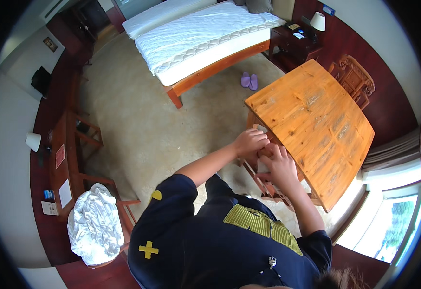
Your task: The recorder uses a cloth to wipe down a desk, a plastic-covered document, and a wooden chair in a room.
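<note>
My left hand [252,142] and my right hand [278,165] are close together at the near left edge of a worn wooden table [322,126]. The fingers of both hands are bent over the top of a wooden chair [264,186] that stands against this edge. My hands cover much of the chair's top, and whether the fingers hold it or something small on it cannot be told. A pale patch shows just below my right fingers.
A bed [206,39] with white bedding stands ahead, purple slippers [249,81] on the floor beside it. A carved chair [354,79] is behind the table. At left, crumpled white bedding [96,224] lies on a chair by a long desk [60,169]. A window [394,216] is at right.
</note>
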Available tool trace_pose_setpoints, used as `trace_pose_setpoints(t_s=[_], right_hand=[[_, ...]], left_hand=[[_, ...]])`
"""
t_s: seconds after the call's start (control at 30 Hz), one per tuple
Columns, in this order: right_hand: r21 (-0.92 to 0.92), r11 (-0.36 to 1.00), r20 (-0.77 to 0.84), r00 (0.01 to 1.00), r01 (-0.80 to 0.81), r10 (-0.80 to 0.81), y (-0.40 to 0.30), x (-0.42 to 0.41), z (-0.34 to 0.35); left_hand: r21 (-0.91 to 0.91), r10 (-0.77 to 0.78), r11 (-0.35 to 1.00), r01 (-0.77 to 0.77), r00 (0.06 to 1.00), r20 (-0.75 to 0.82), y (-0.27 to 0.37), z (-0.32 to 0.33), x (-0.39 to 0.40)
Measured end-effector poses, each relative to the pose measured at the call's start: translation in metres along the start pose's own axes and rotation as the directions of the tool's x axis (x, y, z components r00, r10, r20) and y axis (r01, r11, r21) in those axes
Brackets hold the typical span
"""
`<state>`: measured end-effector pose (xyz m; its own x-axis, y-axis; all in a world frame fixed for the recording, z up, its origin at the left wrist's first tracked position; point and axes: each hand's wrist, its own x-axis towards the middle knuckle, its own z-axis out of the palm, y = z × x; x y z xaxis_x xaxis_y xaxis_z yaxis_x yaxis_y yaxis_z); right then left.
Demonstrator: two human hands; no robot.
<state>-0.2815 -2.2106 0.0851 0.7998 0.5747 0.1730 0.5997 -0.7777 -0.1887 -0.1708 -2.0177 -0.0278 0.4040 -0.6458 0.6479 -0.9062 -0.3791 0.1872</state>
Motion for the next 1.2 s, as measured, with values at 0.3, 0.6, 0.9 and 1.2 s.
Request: trace_pose_setpoints(t_s=[0.3, 0.6, 0.9, 1.2], right_hand=[[0.462, 0.882, -0.080, 0.995, 0.092, -0.062, 0.045, 0.021, 0.016], [0.383, 0.915, -0.010, 0.990, -0.128, 0.143, 0.045, -0.048, -0.002], [0.490, 0.835, -0.063, 0.945, -0.251, 0.321, 0.060, -0.142, -0.005], [0.395, 0.909, -0.142, 0.969, -0.131, 0.202, 0.058, -0.022, 0.023]], left_hand=[[-0.058, -0.008, 0.998, 0.003, 0.996, -0.088, 0.017, -0.002, 0.007], [0.029, -0.012, 0.999, 0.014, 0.999, -0.051, 0.018, 0.002, 0.000], [0.017, 0.008, 1.000, -0.007, 0.997, -0.074, 0.022, -0.009, 0.011], [0.070, 0.073, 0.995, -0.072, 0.997, -0.014, 0.010, 0.001, 0.009]])
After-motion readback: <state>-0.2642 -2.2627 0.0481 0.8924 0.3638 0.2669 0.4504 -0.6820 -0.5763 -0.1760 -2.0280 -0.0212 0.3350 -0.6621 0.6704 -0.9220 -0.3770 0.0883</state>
